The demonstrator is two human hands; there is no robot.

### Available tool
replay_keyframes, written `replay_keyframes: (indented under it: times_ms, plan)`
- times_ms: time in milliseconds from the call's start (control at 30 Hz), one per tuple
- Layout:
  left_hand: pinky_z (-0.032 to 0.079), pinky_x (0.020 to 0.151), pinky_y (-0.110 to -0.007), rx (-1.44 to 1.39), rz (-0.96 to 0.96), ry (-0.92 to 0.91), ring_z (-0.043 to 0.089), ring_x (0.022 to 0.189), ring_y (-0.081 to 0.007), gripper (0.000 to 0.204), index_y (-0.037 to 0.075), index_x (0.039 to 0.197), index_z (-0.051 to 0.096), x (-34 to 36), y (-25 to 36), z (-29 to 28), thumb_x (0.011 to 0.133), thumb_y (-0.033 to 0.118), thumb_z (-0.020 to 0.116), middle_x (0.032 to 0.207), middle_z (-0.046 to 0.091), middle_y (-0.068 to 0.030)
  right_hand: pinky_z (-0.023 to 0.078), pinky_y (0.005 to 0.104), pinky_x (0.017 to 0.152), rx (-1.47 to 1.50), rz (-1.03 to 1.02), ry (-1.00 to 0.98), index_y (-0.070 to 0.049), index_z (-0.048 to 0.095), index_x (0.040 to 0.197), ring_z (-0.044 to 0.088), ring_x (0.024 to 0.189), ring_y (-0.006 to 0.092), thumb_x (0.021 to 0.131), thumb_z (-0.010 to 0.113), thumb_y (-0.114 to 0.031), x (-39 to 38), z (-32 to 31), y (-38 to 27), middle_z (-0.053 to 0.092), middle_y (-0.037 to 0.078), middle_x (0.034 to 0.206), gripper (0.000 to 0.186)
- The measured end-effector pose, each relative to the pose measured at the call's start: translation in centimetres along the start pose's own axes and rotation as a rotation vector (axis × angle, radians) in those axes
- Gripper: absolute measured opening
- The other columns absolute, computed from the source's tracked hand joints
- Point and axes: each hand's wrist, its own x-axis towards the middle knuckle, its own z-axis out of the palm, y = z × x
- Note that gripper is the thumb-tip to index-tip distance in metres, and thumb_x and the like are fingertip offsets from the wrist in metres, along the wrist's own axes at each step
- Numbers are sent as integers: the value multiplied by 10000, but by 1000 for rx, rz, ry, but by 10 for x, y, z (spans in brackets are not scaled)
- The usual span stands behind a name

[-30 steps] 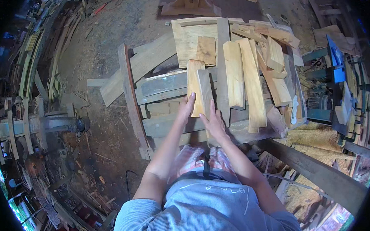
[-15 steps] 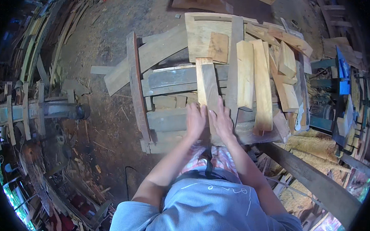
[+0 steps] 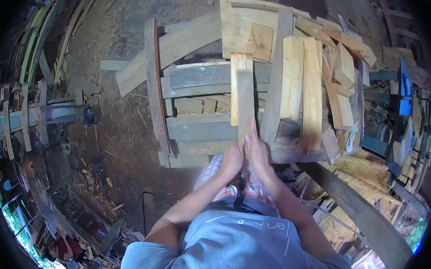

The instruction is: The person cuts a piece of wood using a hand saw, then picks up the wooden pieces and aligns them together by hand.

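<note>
Holding: right hand (image 3: 257,154) grips the near end of the grey strip (image 3: 246,99); left hand (image 3: 232,158) curls beside it, grip unclear.
Grey strip: along the pale block (image 3: 234,91), on its right.
Skew risk: one-sided pressure could twist the grey strip off the pale block.

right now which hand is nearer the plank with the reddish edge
Left. The left hand is to the right of the reddish-edged plank, at the near end of the grey board; the right hand is farther right, by that board's right side.
</note>
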Motion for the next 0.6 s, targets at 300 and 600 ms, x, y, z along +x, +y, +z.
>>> replay_keyframes:
  times_ms: [300, 600]
  plan:
    - [439, 788, -515, 197, 163, 60, 561, 907, -461, 366, -42, 1031, 544, 10, -5, 6, 940, 276, 389, 912, 578, -317, 457, 492, 532, -72, -69, 49, -246, 121, 1439, 605, 612, 391, 941, 397, -295, 4, -3, 12, 604, 250, 704, 572]
    - [351, 972, -486, 25, 233, 121, 481, 1104, -441, 506, -64, 1225, 446, 14, 8, 7, 967, 345, 297, 1148, 481, -360, 459, 490, 537, -89, -130, 21, -249, 45, 1448, 599, 607, 399, 928, 427, -264, 12, -10, 15, 586, 268, 683, 646]
